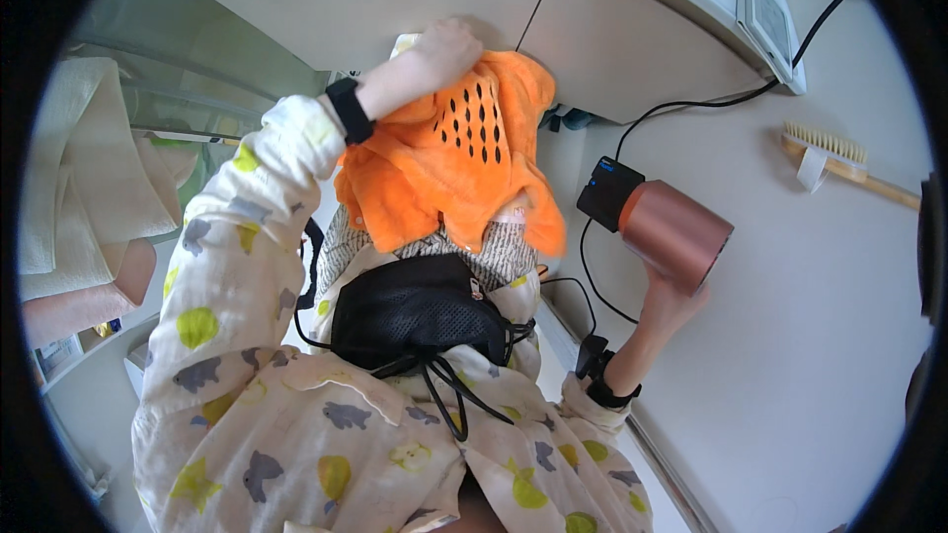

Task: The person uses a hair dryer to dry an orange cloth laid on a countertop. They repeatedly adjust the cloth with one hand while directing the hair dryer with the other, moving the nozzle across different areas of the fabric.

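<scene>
My left hand (448,52) grips the upper edge of an orange plush garment (415,185), with its fingertips hidden. Rows of black oval marks run down the garment, and small pale fastenings show along its lower edge. It hangs above my lap over grey-and-white patterned fabric (511,259). Off to the right, my right hand (670,303) holds a hair dryer (678,237) with a metallic pink barrel. At the barrel's left end is an orange ring, then a black boxy part (611,192) with blue lit marks. That end points toward the garment.
A black cable (689,104) runs along the wall near the dryer. A wooden-handled brush (837,155) is at the right. Pale cabinet doors (622,37) stand ahead, under a white counter. Towels (111,163) hang at left. A black mesh pouch (422,318) is strapped to my front.
</scene>
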A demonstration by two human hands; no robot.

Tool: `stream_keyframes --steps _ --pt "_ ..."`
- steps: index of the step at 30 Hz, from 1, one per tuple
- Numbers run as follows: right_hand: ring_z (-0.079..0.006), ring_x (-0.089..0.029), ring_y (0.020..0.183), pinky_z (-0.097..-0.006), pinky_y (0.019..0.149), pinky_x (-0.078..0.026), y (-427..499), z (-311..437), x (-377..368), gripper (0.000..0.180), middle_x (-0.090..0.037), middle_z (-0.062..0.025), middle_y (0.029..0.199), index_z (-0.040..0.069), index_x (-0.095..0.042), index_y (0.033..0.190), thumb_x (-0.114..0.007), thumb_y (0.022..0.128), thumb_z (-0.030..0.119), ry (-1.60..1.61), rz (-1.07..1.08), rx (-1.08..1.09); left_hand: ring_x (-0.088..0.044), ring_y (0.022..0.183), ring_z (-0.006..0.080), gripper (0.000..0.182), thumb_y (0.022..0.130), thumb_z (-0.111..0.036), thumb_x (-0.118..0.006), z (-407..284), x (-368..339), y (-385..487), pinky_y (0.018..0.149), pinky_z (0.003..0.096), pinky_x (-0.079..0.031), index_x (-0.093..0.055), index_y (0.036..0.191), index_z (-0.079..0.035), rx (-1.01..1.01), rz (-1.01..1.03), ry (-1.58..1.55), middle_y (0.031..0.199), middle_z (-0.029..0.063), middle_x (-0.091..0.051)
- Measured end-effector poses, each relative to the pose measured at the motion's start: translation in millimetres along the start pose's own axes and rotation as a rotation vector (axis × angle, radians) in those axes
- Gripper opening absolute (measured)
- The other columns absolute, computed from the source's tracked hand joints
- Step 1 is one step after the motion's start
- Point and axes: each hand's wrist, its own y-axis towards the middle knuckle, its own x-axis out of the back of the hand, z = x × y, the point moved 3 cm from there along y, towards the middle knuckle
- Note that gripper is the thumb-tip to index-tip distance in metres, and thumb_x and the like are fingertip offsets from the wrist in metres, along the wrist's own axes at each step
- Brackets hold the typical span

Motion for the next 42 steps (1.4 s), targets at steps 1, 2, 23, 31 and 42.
stream_keyframes --steps 1,2,23,31,42 --pt "-0.0162 -0.057 0.083 -0.0290 0.078 -0.044 0 1 0 0.043 -0.064 -0.0076 0.093 -0.003 -0.059 0.096 -0.080 0.059 0.003 -0.002 -0.005 -0.007 -0.053 0.098 0.0272 0.028 0.077 -0.005 -0.054 -17 9 -10 0.088 0.0376 -0.041 -0.060 0.104 -0.008 -0.123 -0.233 0.016 0.099 0.0098 -0.058" --pt "-0.0160 -0.057 0.083 -0.0290 0.078 -0.044 0 1 -1 0.043 -0.064 -0.0076 0.093 -0.003 -0.059 0.097 -0.080 0.059 0.003 -0.010 -0.008 0.004 -0.052 0.102 0.0277 0.030 0.075 -0.004 -0.054 -32 17 -21 0.091 0.0388 -0.039 -0.060 0.104 -0.007 -0.251 -0.406 0.031 0.103 0.0100 -0.058" --pt "-0.0155 -0.062 0.077 -0.0278 0.072 -0.046 0 -5 2 0.039 -0.066 -0.0096 0.086 -0.004 -0.061 0.090 -0.080 0.057 0.003 -0.029 -0.183 0.067 -0.036 0.127 0.0311 0.050 0.086 -0.037 -0.050 -152 -9 -94 0.106 0.0453 -0.024 -0.048 0.120 -0.001 -0.521 -0.101 -0.231 0.129 0.0202 -0.043" --pt "-0.0133 -0.060 0.080 -0.0281 0.074 -0.046 -5 -13 -20 0.039 -0.067 -0.0090 0.089 -0.004 -0.063 0.094 -0.080 0.060 0.006 0.028 0.125 0.030 -0.016 0.136 0.0302 0.075 0.088 -0.054 -0.037 -120 -18 -80 0.111 0.0444 -0.006 -0.027 0.138 0.001 -0.369 0.174 -0.214 0.145 0.0193 -0.021" --pt "-0.0227 -0.066 0.073 -0.0305 0.066 -0.048 5 -7 -45 0.029 -0.066 -0.0126 0.074 0.001 -0.064 0.083 -0.078 0.060 0.013 -0.112 0.165 0.034 -0.013 0.135 0.0395 0.101 0.077 -0.073 -0.031 -113 -8 -129 0.110 0.0429 -0.010 -0.013 0.140 0.004 -0.350 0.374 -0.088 0.143 0.0299 -0.016"
